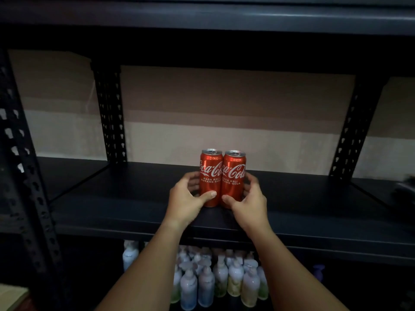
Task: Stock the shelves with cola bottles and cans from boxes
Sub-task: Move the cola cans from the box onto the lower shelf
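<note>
Each grip wraps one red cola can: the left hand (188, 199) curls round the left can (210, 178), the right hand (248, 202) round the right can (233, 179). Both cans stand upright and touching on the dark shelf (134, 212), near its front, probably to start a tidy row. Pale bottles (224, 279) crowd the lower shelf at six o'clock.
</note>
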`<state>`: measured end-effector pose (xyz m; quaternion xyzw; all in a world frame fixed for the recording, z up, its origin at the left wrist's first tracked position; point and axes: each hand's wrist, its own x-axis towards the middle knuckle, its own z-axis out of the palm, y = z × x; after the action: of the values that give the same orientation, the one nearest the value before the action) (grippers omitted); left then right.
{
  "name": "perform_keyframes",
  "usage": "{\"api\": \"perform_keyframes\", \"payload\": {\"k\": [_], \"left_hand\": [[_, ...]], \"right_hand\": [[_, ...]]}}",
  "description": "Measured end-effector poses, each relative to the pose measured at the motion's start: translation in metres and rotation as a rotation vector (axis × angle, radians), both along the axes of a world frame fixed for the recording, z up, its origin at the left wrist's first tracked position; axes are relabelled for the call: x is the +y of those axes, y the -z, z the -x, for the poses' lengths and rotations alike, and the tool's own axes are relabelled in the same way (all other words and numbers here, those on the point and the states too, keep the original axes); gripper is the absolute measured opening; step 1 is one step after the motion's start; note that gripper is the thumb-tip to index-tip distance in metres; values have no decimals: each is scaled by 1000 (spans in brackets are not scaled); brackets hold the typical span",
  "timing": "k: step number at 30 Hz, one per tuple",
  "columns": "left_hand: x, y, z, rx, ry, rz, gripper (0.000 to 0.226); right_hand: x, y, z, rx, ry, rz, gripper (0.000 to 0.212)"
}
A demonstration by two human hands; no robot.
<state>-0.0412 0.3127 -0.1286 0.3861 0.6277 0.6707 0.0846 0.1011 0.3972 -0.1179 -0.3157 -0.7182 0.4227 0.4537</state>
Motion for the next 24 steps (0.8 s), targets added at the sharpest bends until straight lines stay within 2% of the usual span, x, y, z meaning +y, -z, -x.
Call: {"api": "perform_keyframes", "payload": {"k": [3, 7, 18, 24], "left_hand": [[1, 1, 0, -6, 17, 2, 68], [0, -1, -4, 50, -15, 7, 72], [1, -1, -5, 102, -70, 38, 66], [1, 0, -5, 108, -69, 36, 68]], "right_hand": [[1, -1, -2, 7, -11, 38, 83], [0, 1, 2, -20, 48, -14, 91], [2, 3, 3, -60, 19, -1, 83], [-1, 0, 0, -54, -4, 5, 87]]}}
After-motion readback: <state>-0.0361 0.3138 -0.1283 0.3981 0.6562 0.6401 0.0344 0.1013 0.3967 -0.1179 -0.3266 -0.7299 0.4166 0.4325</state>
